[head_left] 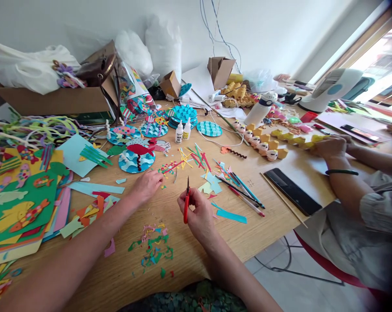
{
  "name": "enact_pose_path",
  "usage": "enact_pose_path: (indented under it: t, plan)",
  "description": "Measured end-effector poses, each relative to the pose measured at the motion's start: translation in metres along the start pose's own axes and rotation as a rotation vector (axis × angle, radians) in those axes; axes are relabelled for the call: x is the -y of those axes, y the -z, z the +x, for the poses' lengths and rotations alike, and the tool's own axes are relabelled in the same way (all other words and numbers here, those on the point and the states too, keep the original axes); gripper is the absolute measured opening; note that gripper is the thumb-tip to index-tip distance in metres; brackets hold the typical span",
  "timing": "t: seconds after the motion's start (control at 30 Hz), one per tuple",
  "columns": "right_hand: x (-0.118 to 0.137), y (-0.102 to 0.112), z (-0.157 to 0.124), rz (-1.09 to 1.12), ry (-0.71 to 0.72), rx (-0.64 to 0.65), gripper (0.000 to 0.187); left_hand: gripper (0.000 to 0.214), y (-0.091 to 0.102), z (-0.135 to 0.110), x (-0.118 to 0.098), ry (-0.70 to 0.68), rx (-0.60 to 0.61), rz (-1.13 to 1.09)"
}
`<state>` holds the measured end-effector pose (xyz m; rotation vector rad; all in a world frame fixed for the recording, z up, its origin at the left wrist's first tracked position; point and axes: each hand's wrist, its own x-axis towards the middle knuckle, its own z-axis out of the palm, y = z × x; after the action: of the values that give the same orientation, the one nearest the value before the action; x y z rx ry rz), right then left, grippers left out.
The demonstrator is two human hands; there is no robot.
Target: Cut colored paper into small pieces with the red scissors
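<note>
Paper sheets (20, 203) in green, yellow and pink lay stacked at the left end of the bench (118, 273), with a cardboard box (53, 102) behind them. Further right sat a blue disc (136, 159) bearing a red cut-out. Just in front of it the left grip (147, 184) rested palm down, its fingers curled onto small coloured scraps (168, 169); I could not tell whether it pinched any. Beside it stood red scissors (186, 203), blades closed and pointing up and away, their handles enclosed by the right grip (199, 212), which was folded tight around them near the front edge. Pencils (241, 190) lay slantwise to the right, next to a teal strip (231, 215). Beyond them lay a black ruler (293, 190). At the far right a co-worker's hand (328, 147) held one end of a yellow paper chain (296, 139).
</note>
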<state>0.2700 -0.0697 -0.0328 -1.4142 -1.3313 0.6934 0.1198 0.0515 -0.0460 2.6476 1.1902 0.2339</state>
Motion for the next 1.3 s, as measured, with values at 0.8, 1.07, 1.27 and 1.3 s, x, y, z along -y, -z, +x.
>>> enact_pose_path:
  t: [0.8,1.07,1.27,1.3]
  plan:
    - [-0.004,0.001,-0.001,-0.035,0.010,0.009,0.009,0.018,0.006,0.004,-0.002,-0.041,0.039,0.018]
    - [-0.002,0.001,0.000,-0.032,0.019,0.015,0.010,0.015,0.011,0.002,-0.007,-0.065,0.094,0.004]
    - [-0.003,0.001,0.000,-0.054,0.016,0.010,0.010,0.016,0.011,0.004,-0.006,-0.054,0.108,-0.011]
    - [-0.003,0.001,-0.001,-0.059,0.017,0.009,0.010,0.016,0.011,0.004,-0.006,-0.054,0.105,-0.013]
